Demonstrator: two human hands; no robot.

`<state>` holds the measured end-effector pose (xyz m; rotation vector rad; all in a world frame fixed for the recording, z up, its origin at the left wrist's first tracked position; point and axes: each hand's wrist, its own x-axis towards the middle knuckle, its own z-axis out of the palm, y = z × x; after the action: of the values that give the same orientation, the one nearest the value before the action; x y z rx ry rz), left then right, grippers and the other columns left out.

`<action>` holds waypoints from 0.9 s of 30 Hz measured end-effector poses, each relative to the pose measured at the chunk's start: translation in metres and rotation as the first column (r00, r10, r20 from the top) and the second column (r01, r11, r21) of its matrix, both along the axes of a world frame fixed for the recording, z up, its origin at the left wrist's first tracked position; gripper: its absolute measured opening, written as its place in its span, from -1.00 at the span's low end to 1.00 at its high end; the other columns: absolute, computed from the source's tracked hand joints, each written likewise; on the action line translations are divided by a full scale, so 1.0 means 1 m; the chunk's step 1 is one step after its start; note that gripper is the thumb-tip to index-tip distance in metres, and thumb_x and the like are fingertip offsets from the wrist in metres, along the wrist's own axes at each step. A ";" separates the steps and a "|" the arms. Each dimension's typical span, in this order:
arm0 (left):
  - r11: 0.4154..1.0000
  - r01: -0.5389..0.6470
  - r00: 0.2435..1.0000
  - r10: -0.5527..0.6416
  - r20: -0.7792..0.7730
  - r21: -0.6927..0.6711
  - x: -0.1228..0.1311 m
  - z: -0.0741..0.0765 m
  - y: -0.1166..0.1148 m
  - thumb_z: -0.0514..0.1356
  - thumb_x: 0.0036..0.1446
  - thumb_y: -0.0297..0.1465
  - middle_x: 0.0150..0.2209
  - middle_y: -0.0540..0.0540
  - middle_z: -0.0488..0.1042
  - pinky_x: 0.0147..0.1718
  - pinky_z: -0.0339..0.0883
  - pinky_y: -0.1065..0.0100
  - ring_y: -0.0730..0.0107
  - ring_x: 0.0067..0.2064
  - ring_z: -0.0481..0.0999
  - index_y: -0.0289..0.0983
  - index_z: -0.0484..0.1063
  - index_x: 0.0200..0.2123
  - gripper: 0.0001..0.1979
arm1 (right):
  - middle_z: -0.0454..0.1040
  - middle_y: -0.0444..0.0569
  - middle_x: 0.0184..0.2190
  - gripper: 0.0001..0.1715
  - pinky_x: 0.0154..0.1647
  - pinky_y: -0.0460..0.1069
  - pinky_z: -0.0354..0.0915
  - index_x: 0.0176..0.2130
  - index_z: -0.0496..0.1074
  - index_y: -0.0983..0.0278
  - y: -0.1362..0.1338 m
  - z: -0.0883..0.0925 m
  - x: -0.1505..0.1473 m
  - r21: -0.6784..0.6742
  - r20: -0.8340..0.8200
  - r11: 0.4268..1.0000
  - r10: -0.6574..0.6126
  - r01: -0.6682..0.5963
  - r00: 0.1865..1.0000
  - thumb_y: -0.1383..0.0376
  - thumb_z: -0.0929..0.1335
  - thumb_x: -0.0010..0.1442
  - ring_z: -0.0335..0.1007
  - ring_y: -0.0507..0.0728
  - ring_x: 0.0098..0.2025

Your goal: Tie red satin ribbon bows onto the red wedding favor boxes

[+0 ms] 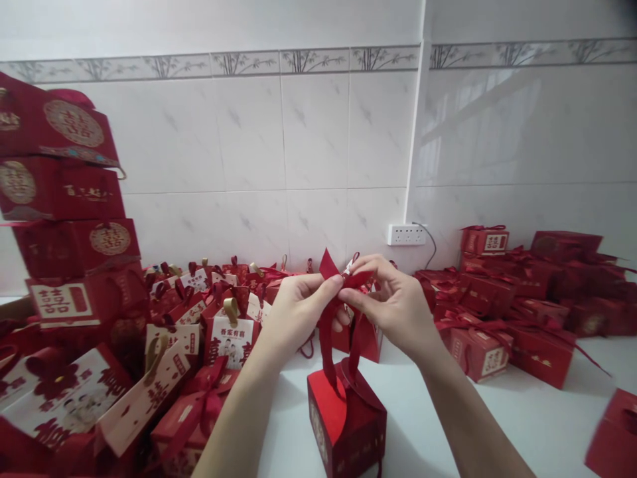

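Note:
A small red gift box (355, 425) stands upright on the white table in front of me. From its top a red ribbon (326, 345) rises in two strands to my fingers. My left hand (306, 302) pinches the ribbon between thumb and fingers. Close beside it, my right hand (391, 299) pinches the ribbon too, its thumb and fingertips almost touching the left thumb. Ribbon ends stick up above both hands. Whether the strands are knotted cannot be made out, as the fingers cover the crossing.
Stacked red boxes (82, 249) tower at the left, above many gift bags and boxes (233, 338). More ribboned boxes (537, 352) are piled at the right, with a single box (614, 435) at the right edge. A white power strip (407, 234) is on the tiled wall behind.

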<state>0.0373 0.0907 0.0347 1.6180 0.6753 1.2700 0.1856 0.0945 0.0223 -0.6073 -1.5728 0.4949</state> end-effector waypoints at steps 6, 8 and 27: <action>0.996 -0.029 0.997 0.035 0.072 -0.084 -0.004 -0.001 0.005 0.22 0.07 -0.22 -0.56 -0.04 0.51 -0.55 0.40 0.50 0.50 -0.55 0.49 -0.33 0.49 -0.40 -0.74 | 0.40 -0.03 -0.27 -0.90 -0.57 -0.12 0.30 -0.39 0.49 0.25 -0.006 0.003 0.005 0.112 0.060 0.992 0.047 -0.054 0.997 0.26 0.40 0.12 0.38 0.02 -0.38; 0.996 -0.038 0.996 0.043 0.075 -0.078 -0.005 -0.001 0.007 0.21 0.08 -0.20 -0.52 -0.05 0.52 -0.52 0.41 0.49 0.50 -0.52 0.50 -0.33 0.50 -0.37 -0.73 | 0.41 -0.02 -0.24 -0.91 -0.37 -0.06 0.38 -0.36 0.51 0.23 -0.008 0.003 0.009 0.211 0.197 0.976 0.004 -0.046 0.980 0.31 0.37 0.15 0.40 0.06 -0.24; 0.944 -0.086 0.986 0.126 -0.107 0.319 -0.011 0.000 0.000 0.17 0.14 -0.24 -0.45 -0.04 0.57 -0.47 0.39 0.52 0.46 -0.40 0.54 -0.30 0.50 -0.47 -0.72 | 0.39 -0.16 -0.35 -0.60 -0.23 -0.03 0.39 -0.19 0.24 0.18 -0.011 -0.001 0.010 -0.176 0.272 0.980 0.137 -0.091 0.952 0.26 0.46 0.02 0.43 0.06 -0.26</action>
<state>0.0259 0.0908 0.0345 1.9565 0.6705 1.4177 0.1952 0.0831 0.0218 -0.7385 -1.8596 0.6501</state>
